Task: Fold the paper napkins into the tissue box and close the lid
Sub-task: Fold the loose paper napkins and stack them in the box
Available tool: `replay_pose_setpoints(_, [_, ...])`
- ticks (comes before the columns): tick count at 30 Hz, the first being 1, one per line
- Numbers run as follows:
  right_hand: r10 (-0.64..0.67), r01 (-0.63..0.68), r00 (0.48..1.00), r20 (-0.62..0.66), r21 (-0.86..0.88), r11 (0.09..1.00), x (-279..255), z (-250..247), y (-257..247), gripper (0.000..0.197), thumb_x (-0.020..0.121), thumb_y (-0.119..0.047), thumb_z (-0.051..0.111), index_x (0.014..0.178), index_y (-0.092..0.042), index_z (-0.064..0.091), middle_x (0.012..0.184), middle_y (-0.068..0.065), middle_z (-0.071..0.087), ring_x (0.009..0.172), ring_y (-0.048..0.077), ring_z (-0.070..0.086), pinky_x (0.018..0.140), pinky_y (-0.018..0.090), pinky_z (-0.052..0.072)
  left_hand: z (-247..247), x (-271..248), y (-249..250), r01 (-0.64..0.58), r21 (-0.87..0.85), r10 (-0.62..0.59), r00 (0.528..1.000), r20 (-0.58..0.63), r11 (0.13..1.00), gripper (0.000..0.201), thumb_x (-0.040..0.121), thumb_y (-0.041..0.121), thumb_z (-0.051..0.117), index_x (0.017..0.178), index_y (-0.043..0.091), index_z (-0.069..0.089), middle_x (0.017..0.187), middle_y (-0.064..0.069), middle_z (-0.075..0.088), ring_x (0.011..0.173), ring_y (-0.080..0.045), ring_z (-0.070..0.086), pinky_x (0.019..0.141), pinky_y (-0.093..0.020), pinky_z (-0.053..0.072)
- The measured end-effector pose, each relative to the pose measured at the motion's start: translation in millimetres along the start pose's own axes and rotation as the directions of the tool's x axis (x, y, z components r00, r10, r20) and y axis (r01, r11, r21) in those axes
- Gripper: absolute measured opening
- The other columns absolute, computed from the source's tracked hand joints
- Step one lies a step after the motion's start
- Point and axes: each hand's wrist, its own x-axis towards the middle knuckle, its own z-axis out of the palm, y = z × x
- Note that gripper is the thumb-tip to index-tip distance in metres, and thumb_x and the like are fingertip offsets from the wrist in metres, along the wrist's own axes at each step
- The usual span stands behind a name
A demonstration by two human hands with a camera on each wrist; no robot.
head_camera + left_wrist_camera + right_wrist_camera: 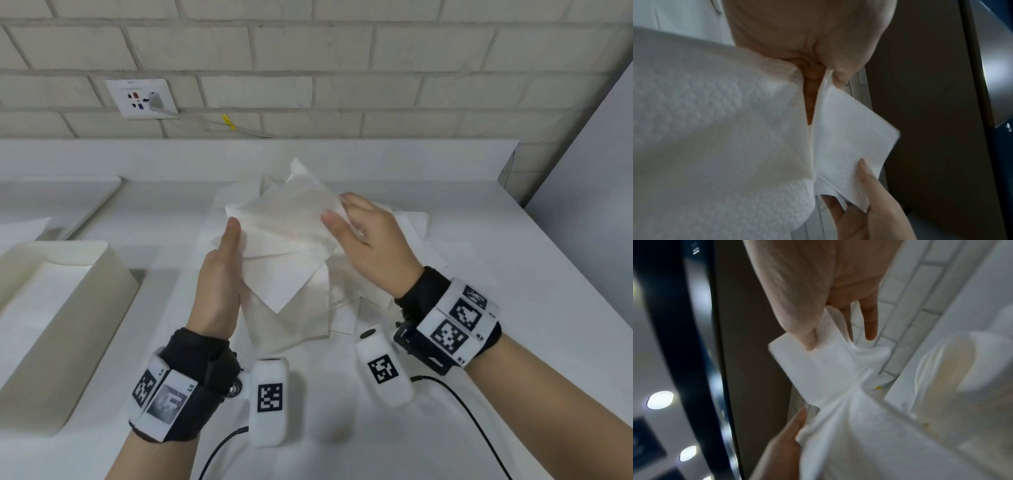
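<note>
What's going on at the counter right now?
A person holds one white paper napkin in the air, the left hand pinching its left edge and the right hand its right corner. More loose white napkins lie beneath on the white counter. The open cream tissue box sits left.

both hands up over the white table (pixel 513 308), left hand (pixel 219 281) and right hand (pixel 373 243) pinching one napkin (pixel 287 233) above the loose pile (pixel 342 308), open tissue box (pixel 65 329) off left
</note>
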Motion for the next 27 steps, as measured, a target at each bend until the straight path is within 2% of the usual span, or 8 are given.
replay_pose_setpoints(3, [0.131,-0.123,0.99,-0.049,0.137,0.983,5,-5,-1,0.028,0.095,-0.018,0.05,0.092,0.004,0.067,0.099,0.012,0.066,0.091,0.017,0.061,0.081,0.023,0.046,-2,-1,-3,-0.026,0.094,0.024,1.0,0.019,0.995,0.02,0.092,0.029,0.056,0.093,0.014,0.07,0.086,0.004,0.075,0.085,-0.014,0.071,0.074,-0.027,0.051])
replay_pose_setpoints(6, [0.235,-0.198,0.965,-0.116,0.265,0.944,13,-12,2,0.031,0.093,-0.017,0.055,0.083,0.011,0.063,0.091,0.025,0.064,0.082,0.036,0.061,0.074,0.032,0.047,-6,0,-8,-0.047,0.17,0.046,0.999,0.011,0.984,0.019,0.092,0.025,0.059,0.083,0.011,0.067,0.069,0.008,0.071,0.068,-0.009,0.068,0.06,-0.02,0.05])
replay_pose_setpoints(9, [0.319,-0.232,0.929,-0.186,0.379,0.896,21,-22,6,0.039,0.089,-0.016,0.061,0.084,0.022,0.056,0.092,0.041,0.056,0.074,0.045,0.057,0.071,0.034,0.041,-10,1,-11,-0.056,0.204,0.052,0.998,0.024,0.977,0.02,0.09,0.027,0.061,0.083,0.011,0.069,0.072,0.004,0.071,0.071,-0.013,0.068,0.064,-0.025,0.051])
replay_pose_setpoints(14, [0.43,-0.322,0.891,-0.147,0.465,0.824,27,-39,2,0.012,0.084,-0.007,0.065,0.076,0.002,0.067,0.079,0.015,0.065,0.068,0.023,0.061,0.057,0.027,0.047,-16,-3,-10,-0.074,0.233,0.04,0.989,0.145,0.97,0.042,0.072,0.039,0.067,0.083,-0.001,0.067,0.076,-0.006,0.071,0.069,-0.018,0.067,0.06,-0.027,0.051])
replay_pose_setpoints(18, [0.423,-0.303,0.89,-0.168,0.474,0.827,33,-53,-1,0.007,0.082,-0.004,0.066,0.078,0.001,0.067,0.081,0.013,0.066,0.076,0.023,0.062,0.067,0.033,0.049,-23,4,-12,-0.052,0.266,0.013,0.989,0.147,0.963,0.037,0.075,0.033,0.068,0.072,-0.002,0.061,0.067,-0.007,0.061,0.06,-0.016,0.057,0.058,-0.028,0.042])
replay_pose_setpoints(20, [0.33,-0.238,0.932,-0.15,0.433,0.869,35,-60,-5,0.007,0.077,-0.005,0.069,0.071,-0.008,0.069,0.07,-0.003,0.068,0.068,0.012,0.063,0.063,0.023,0.049,-31,10,-11,-0.064,0.244,0.034,0.992,0.125,0.968,0.014,0.088,0.02,0.061,0.083,0.011,0.07,0.083,0.006,0.07,0.079,-0.009,0.063,0.076,-0.028,0.046])
replay_pose_setpoints(22, [0.211,-0.171,0.976,-0.062,0.39,0.905,34,-65,-10,0.015,0.072,-0.01,0.068,0.06,-0.019,0.07,0.063,-0.012,0.065,0.062,0.005,0.061,0.059,0.017,0.046,-37,14,-7,-0.095,0.257,0.072,0.993,0.096,0.962,0.026,0.095,0.013,0.05,0.106,0.024,0.071,0.112,0.011,0.069,0.113,-0.007,0.058,0.105,-0.034,0.04])
replay_pose_setpoints(27, [-0.036,-0.026,0.96,0.278,0.216,0.976,29,-61,-33,0.008,0.076,-0.013,0.066,0.077,-0.009,0.073,0.075,-0.003,0.063,0.071,0.004,0.059,0.072,0.014,0.043,-30,14,14,-0.256,0.225,0.229,0.963,0.139,0.94,0.025,0.089,0.04,0.05,0.104,0.039,0.07,0.12,0.017,0.065,0.123,-0.003,0.051,0.113,-0.035,0.032])
